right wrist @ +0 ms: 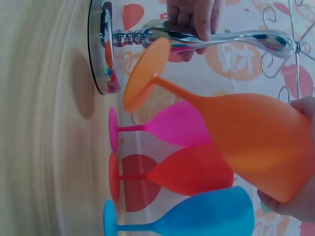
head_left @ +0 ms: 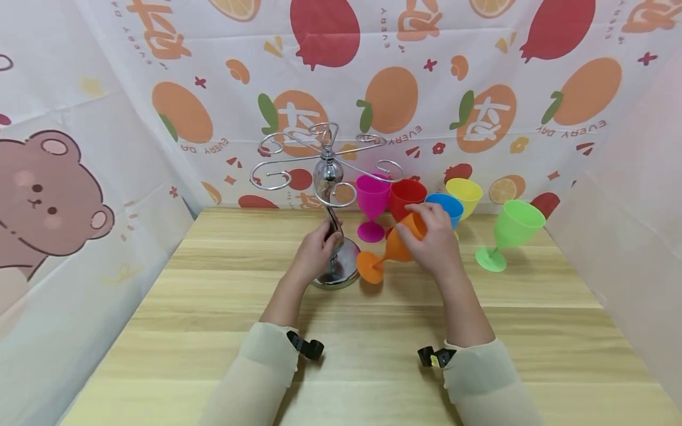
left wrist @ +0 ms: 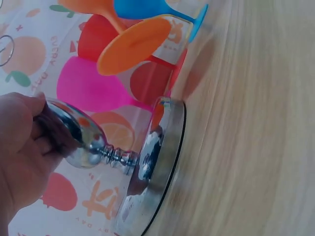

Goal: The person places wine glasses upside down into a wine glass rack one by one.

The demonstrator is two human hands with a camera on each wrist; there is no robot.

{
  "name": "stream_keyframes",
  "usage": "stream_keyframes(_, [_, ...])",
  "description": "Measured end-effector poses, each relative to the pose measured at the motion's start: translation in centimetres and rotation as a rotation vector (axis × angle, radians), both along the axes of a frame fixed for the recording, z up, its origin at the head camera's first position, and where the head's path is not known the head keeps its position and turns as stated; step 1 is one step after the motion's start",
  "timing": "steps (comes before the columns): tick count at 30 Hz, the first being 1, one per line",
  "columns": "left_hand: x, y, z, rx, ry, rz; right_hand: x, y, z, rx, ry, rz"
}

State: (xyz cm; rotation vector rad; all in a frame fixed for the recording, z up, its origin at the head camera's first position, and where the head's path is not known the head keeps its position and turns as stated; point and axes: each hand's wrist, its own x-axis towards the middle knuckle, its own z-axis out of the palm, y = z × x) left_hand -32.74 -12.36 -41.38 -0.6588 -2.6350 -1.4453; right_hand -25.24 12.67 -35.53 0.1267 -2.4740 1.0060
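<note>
Head view. Table (head_left: 213, 296), wood-grained, with printed cloth (head_left: 341, 83) behind. Rack (head_left: 327, 173), chrome, upright on a round base, curled wire arms at top. Left hand (head_left: 314, 251): fingers closed round the rack's stem. Right hand (head_left: 434, 242): thumb and fingers wrapped about the bowl of the orange cup (head_left: 401, 244). That cup: tilted, foot toward the lower left, near the rack's base. Pink cup (head_left: 372, 198), red cup (head_left: 405, 198), blue cup (head_left: 446, 207) and yellow cup (head_left: 465, 195): grouped upright right of the rack. Green cup (head_left: 514, 228): upright, apart, farthest right. Two sleeves (head_left: 266, 355), pale, each with a small black device (head_left: 309, 348) at the cuff.

Left wrist view, turned sideways. Left hand: curled about the stem above its bulb. Base flat on the table. Orange cup's foot clear of the table, in front of the red cup.

Right wrist view, also sideways. Right hand: gripping the orange cup near its rim, only partly in frame. Pink, red and blue cups: standing in a row, feet on the table.
</note>
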Motion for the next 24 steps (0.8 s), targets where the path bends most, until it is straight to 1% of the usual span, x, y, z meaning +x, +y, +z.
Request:
stream_keyframes(3, [0.7,-0.1,0.3,-0.093,0.004,0.070,0.3,0.4,-0.7,-0.097,0.006,0.021])
stream_keyframes(6, [1.6,-0.3,1.3,-0.189,0.059,0.162,0.6,0.9,-1.0,-0.193,0.028,0.022])
stream_keyframes(8, [2.1,-0.5,2.2,-0.216,0.100,0.214,0.8,1.1,-1.1,-0.256,0.043,0.018])
stream_keyframes(10, [2.4,-0.8,2.9,-0.212,0.139,0.252,1.0,1.3,-1.0,-0.314,0.055,0.015])
stream_keyframes(12, [2.4,-1.2,3.4,-0.180,0.161,0.266,1.2,1.4,-0.9,-0.364,0.067,0.022])
stream_keyframes(14, [2.3,-1.5,3.7,-0.150,0.170,0.263,1.2,1.5,-0.7,-0.414,0.080,0.036])
stream_keyframes(16, [2.1,-1.7,3.8,-0.118,0.168,0.250,1.1,1.5,-0.5,-0.463,0.096,0.056])
stream_keyframes(19, [1.8,-1.7,3.9,-0.079,0.149,0.214,0.9,1.3,-0.4,-0.557,0.117,0.100])
stream_keyframes(21, [1.7,-1.6,3.8,-0.069,0.138,0.210,0.6,1.2,-0.4,-0.634,0.131,0.144])
stream_keyframes(24, [1.7,-1.6,3.9,-0.091,0.114,0.225,0.2,0.8,-0.5,-0.731,0.150,0.208])
